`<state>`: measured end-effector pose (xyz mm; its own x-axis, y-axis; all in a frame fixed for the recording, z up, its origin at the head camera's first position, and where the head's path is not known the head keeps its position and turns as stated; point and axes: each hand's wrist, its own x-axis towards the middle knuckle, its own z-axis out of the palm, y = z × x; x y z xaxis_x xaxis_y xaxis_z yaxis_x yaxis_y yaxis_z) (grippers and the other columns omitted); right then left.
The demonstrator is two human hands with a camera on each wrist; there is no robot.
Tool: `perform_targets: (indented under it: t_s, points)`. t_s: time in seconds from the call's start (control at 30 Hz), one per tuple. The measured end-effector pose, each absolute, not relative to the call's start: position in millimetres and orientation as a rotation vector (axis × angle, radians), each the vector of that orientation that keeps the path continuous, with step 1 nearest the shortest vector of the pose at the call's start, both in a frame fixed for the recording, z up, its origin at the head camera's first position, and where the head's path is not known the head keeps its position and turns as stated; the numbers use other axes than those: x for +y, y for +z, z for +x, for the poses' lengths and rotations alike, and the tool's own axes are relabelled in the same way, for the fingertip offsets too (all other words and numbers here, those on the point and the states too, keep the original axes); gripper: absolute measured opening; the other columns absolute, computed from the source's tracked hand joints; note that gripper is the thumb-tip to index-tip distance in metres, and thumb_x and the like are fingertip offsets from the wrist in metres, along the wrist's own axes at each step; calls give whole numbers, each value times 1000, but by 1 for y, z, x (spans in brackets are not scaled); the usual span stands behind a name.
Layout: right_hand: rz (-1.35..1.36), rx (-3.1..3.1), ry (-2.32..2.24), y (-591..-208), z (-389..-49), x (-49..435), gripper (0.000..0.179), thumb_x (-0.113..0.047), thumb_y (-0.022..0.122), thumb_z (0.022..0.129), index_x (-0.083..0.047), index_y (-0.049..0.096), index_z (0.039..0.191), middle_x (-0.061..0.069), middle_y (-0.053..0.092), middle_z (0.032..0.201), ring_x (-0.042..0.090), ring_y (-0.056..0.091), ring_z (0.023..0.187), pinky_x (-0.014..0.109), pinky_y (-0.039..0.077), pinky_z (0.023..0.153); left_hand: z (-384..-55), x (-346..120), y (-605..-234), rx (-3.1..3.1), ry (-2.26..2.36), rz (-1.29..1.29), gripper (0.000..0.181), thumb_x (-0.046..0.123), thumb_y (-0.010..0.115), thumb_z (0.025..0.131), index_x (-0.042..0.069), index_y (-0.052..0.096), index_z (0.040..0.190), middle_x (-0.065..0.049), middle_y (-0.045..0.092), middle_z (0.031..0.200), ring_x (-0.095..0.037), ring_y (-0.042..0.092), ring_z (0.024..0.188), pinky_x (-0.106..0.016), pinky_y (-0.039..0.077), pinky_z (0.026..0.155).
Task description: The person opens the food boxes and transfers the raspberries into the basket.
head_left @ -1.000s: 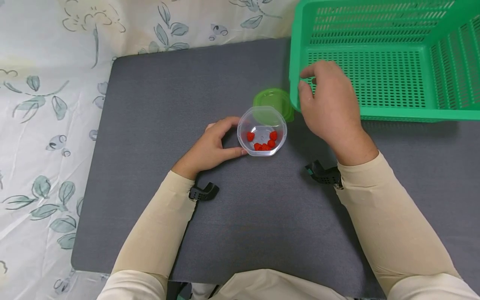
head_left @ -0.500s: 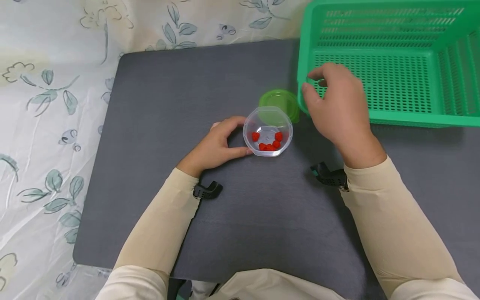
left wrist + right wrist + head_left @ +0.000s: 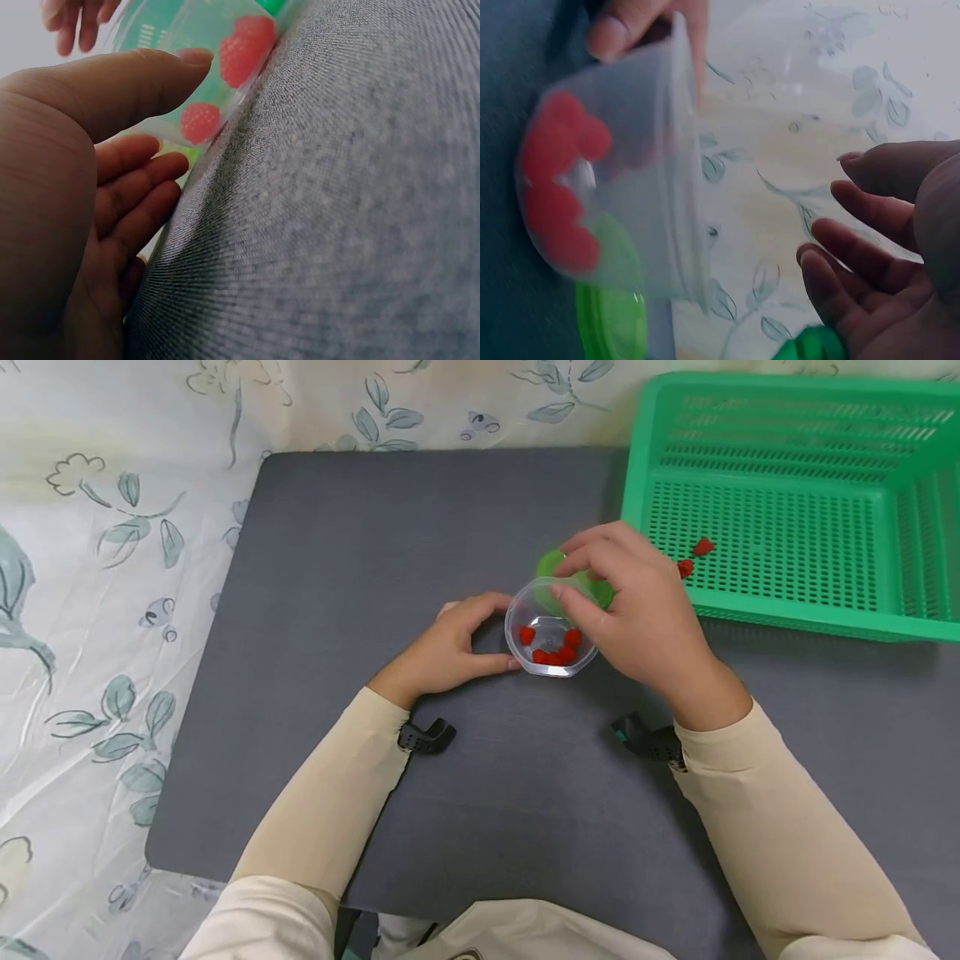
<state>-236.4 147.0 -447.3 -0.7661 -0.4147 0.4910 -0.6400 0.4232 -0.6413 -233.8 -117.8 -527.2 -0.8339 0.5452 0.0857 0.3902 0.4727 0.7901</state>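
My left hand [image 3: 453, 652] holds the side of a small clear plastic tub [image 3: 550, 671], thumb in front and fingers behind. Several red raspberries [image 3: 566, 654] lie on its bottom; the left wrist view shows some raspberries [image 3: 199, 122] through the wall near the thumb. Over the tub's right rim hovers my right hand [image 3: 652, 618], fingers loosely bent with a gap to the thumb and nothing between them in the right wrist view. A green lid [image 3: 550, 562] lies behind the tub, partly covered by the right hand.
At the back right stands a large green slotted basket [image 3: 810, 618], with raspberries [image 3: 703, 546] on its floor near the left side. The dark grey table [image 3: 375, 543] borders a floral cloth [image 3: 150, 602] at the left and back.
My right hand has moved left from over the basket to above the tub's rim. Raspberries now show in the basket where the hand was. The left hand keeps its hold, and the view has shifted.
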Motion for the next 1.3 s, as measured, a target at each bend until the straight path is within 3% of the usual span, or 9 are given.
perform_targets:
  t_s: [0.2,0.47,0.87,1.13,1.3]
  points:
    - [1015,-2568,1245,-452,-229,135,13,-7,81,99,0,78,110,18,65,135,33,59,127,52,51,97,-232,-118,-523,2532,1284,819,62,34,88,95,16,63,148,10,63,144,-2,52,133,-37,25,116]
    - [895,-2802,1111,-465,-229,127,5,-7,78,99,-4,77,103,25,44,159,48,37,147,61,40,111,-231,-119,-522,2541,1281,821,62,35,88,95,16,62,148,9,63,145,-3,52,134,-38,25,115]
    - [771,-3093,974,-473,-230,124,11,-13,82,94,-6,84,103,26,32,167,44,27,155,61,34,117,-231,-117,-521,2540,1286,857,60,37,88,95,18,64,147,10,63,145,-2,51,135,-39,25,116]
    - [714,-3103,742,-479,-223,116,12,-24,92,91,-17,88,100,22,34,167,51,32,146,72,44,101,-231,-115,-522,2577,1256,887,63,34,91,92,18,65,147,7,64,144,-4,51,134,-41,27,114]
    - [758,-3076,700,-480,-221,112,11,-22,92,91,-19,89,101,20,36,167,51,32,145,74,46,97,-230,-116,-524,2592,1247,876,66,32,93,90,18,64,148,7,64,145,-5,52,134,-41,28,113]
